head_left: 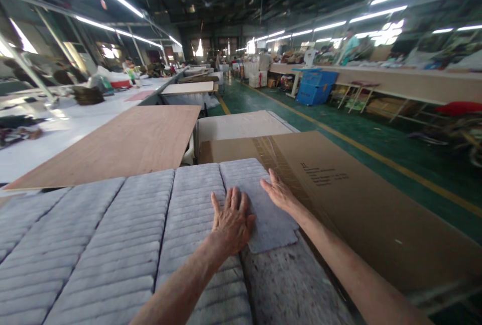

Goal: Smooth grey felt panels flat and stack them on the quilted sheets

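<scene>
Soft grey fabric pieces (pixel 192 204) lie overlapped in several long rows on the table in front of me. My left hand (pixel 233 219) rests palm down with fingers spread, across the nearer row and the left edge of the front grey fabric piece (pixel 271 237) in the rightmost row. Along that row's right edge is my right hand (pixel 277 192), fingers stretched and thumb apart, touching the fabric's side. Neither hand grips anything. Below the front piece shows a speckled grey felt-like surface (pixel 289 285).
A flattened brown cardboard sheet (pixel 354 204) lies right of the rows. Beyond them are a plywood board (pixel 124 139) and a pale board (pixel 241 125). A blue bin (pixel 316 86) stands across the green aisle (pixel 339 129). A long white worktable (pixel 75 119) runs along the left.
</scene>
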Demonstrator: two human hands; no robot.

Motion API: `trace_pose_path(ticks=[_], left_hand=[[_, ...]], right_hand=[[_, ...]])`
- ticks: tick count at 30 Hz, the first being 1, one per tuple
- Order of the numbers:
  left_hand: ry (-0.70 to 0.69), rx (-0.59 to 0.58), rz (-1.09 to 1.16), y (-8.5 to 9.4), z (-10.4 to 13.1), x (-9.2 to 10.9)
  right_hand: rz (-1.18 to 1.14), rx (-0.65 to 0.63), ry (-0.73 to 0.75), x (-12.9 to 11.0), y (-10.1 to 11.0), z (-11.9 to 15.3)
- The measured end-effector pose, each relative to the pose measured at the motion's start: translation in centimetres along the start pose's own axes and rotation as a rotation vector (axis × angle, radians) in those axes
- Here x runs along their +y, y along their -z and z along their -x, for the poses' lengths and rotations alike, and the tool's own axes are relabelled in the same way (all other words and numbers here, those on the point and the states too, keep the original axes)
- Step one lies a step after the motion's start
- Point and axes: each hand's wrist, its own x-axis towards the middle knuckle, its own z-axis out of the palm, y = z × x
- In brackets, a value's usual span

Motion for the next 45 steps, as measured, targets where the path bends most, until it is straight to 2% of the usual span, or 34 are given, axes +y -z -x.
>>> trace_pose_path(ticks=[6,14,21,26,33,45], left_hand=[[0.026,0.007,0.013,0.0,-1.2,-1.0],[0.011,-0.005,0.018,-0.2,-2.8,-2.4],[-0.031,-0.012,0.011,-0.1,-2.5,-2.6],[-0.037,-0.010,0.008,-0.3,-2.5,-2.5],[-0.022,0.000,0.008,-0.6,-2.5,-2.7],[0.009,-0.014,0.039,-1.2,-2.8,-2.8]], right_hand=[[0.016,-0.046,0.043,-0.3,-1.3,0.2],[0.069,-0.081,0.061,-0.2,-1.6,0.1],[0.054,0.023,0.156,0.7,-0.3,-1.6],[0.062,-0.022,0.238,0.6,0.6,-3.2],[0.072,-0.136,0.126,0.4,1.6,-4.8],[0.057,-0.221,-0.067,0.9,2.6,-3.1]])
